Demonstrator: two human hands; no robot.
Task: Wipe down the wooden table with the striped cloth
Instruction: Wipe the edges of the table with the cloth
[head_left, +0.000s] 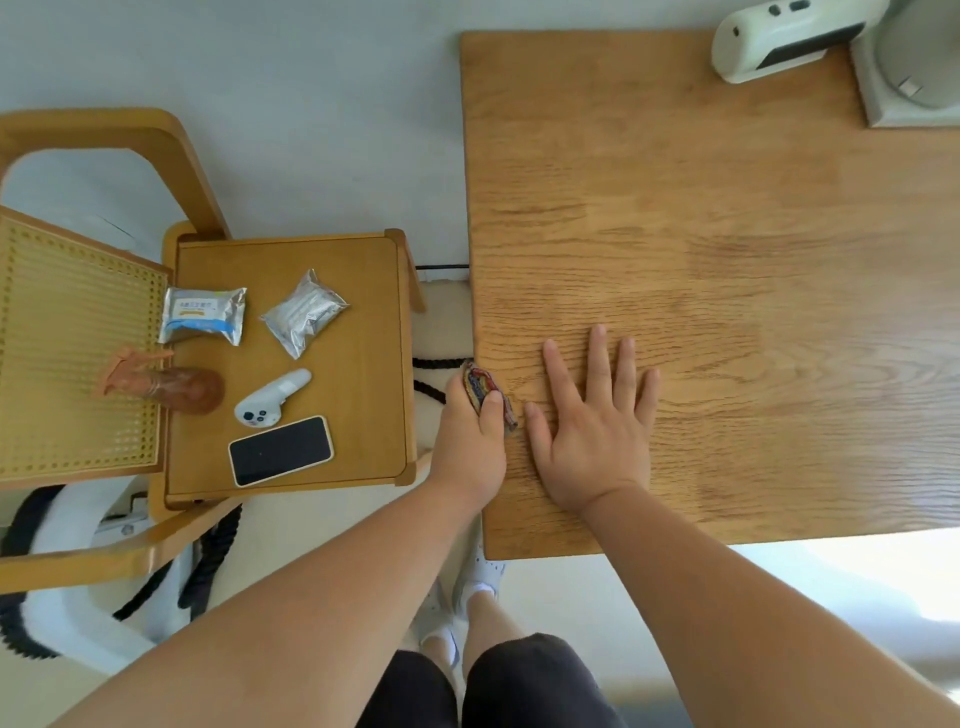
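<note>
Fingers of left hand (467, 441) grip striped cloth (480, 385) at wooden table (727, 208) edge; right hand (592, 431) flat.

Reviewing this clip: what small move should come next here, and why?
Probably slide the left hand rightward so the striped cloth lies on the wooden table. The cloth is bunched in that hand right at the table's left edge, while the right hand rests flat beside it.
</note>
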